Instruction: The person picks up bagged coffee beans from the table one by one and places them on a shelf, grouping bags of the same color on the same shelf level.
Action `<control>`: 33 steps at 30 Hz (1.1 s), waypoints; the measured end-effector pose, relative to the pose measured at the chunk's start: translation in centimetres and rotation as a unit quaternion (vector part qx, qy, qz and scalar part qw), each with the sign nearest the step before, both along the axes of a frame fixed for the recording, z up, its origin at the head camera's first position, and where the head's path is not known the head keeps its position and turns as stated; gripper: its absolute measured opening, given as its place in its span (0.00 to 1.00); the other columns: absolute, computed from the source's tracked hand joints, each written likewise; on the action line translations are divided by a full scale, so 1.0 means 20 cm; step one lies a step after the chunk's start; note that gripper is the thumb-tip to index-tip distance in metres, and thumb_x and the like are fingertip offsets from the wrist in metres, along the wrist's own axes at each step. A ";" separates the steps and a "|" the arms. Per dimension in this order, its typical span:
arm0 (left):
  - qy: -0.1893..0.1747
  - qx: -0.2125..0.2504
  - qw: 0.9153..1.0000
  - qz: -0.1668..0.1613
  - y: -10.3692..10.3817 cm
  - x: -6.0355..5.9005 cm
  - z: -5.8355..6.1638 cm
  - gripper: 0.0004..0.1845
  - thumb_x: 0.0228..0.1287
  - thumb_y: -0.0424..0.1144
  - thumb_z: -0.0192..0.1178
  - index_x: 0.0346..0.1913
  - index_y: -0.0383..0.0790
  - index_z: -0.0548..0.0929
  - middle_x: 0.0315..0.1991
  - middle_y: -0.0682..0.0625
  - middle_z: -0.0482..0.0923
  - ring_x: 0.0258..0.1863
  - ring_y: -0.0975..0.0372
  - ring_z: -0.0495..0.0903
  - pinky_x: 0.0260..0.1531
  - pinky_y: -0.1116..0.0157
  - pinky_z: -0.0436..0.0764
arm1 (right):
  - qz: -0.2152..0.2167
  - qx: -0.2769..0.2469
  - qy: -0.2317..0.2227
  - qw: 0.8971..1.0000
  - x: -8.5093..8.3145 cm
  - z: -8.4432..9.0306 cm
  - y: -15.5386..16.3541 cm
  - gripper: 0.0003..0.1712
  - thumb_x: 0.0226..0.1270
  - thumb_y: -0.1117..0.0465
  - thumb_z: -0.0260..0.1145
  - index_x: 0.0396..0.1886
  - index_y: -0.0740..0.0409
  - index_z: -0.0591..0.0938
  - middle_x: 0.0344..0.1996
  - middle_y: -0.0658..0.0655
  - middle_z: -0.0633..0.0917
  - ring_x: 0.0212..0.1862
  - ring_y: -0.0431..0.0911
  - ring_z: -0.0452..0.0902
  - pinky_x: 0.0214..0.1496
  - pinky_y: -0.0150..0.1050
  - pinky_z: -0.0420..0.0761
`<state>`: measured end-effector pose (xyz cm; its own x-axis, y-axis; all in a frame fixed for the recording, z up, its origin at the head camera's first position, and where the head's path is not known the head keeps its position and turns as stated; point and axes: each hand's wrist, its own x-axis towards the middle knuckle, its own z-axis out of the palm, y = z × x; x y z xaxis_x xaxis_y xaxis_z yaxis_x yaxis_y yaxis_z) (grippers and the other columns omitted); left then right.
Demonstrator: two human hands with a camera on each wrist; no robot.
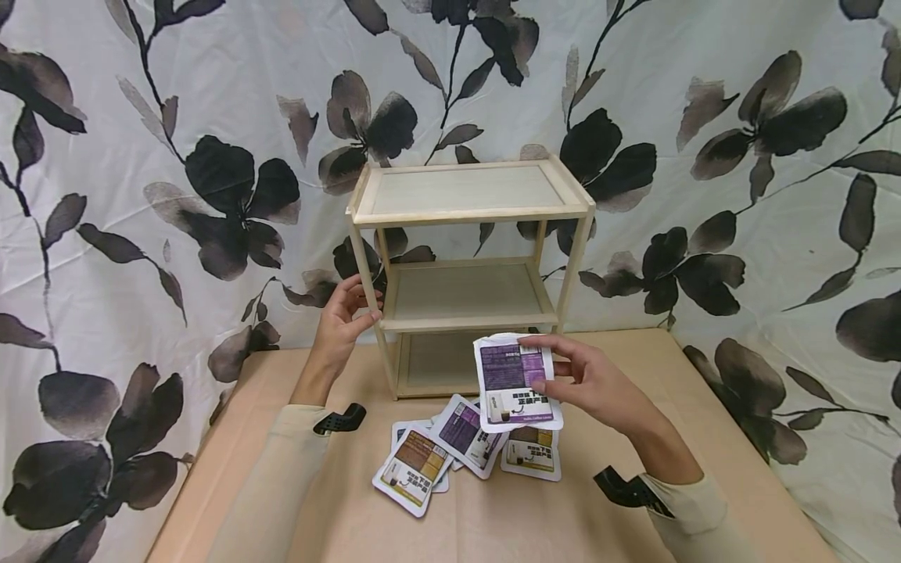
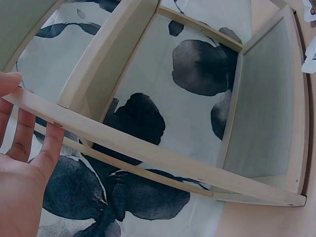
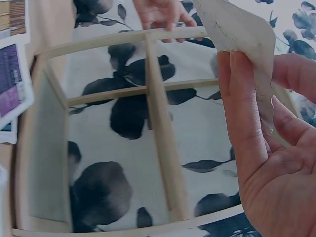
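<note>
Sachet: light, thin, floppy, likely slick; centre frame, pinched at its right edge by right hand.
Left hand: fingers relaxed, steadying shelf post.

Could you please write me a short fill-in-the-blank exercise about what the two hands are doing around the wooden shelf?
1. The right hand holds a purple ____.
2. The left hand touches the shelf's front ____ post.
3. The shelf has ____ tiers.
4. More packets lie on the ____.

Missing words: packet; left; three; table
</note>
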<state>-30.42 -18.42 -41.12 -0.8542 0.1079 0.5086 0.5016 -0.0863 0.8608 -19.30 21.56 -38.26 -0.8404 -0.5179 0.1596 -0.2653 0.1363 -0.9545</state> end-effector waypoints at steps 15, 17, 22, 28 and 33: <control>-0.001 -0.002 1.000 -0.002 0.00 -0.01 -0.01 0.34 0.62 0.18 0.62 0.69 0.44 0.71 0.51 0.42 0.77 0.52 0.42 0.75 0.48 0.67 0.82 | -0.020 0.013 0.039 0.999 -0.04 0.22 0.04 0.38 0.70 0.69 0.67 0.77 0.56 0.64 0.58 0.69 0.81 0.49 0.54 0.87 0.47 0.43 0.87; -0.001 -0.002 1.000 -0.001 0.00 -0.01 -0.01 0.34 0.62 0.18 0.62 0.69 0.44 0.72 0.52 0.36 0.76 0.51 0.45 0.76 0.48 0.67 0.82 | -0.021 0.010 0.042 0.999 -0.05 0.24 0.04 0.38 0.70 0.69 0.67 0.77 0.56 0.65 0.59 0.69 0.81 0.49 0.54 0.87 0.48 0.43 0.87; -0.001 -0.002 1.000 -0.002 0.00 -0.01 -0.01 0.34 0.62 0.18 0.62 0.69 0.43 0.71 0.53 0.30 0.73 0.50 0.49 0.77 0.48 0.67 0.82 | -0.022 0.006 0.060 0.998 -0.08 0.29 0.03 0.38 0.69 0.70 0.67 0.77 0.57 0.65 0.61 0.68 0.78 0.51 0.53 0.87 0.49 0.43 0.87; -0.003 -0.004 1.000 0.002 0.00 -0.01 -0.01 0.34 0.62 0.18 0.62 0.70 0.40 0.70 0.52 0.37 0.76 0.50 0.50 0.77 0.48 0.67 0.82 | -0.028 0.016 0.079 0.996 -0.11 0.35 0.03 0.37 0.69 0.69 0.68 0.76 0.57 0.67 0.60 0.68 0.79 0.51 0.52 0.87 0.49 0.42 0.86; -0.004 -0.006 1.000 0.002 0.00 -0.01 -0.01 0.34 0.62 0.18 0.62 0.70 0.37 0.68 0.53 0.29 0.73 0.49 0.53 0.78 0.48 0.67 0.82 | -0.034 0.016 0.086 0.996 -0.13 0.40 0.03 0.37 0.69 0.69 0.68 0.76 0.57 0.67 0.59 0.66 0.81 0.50 0.52 0.87 0.49 0.41 0.86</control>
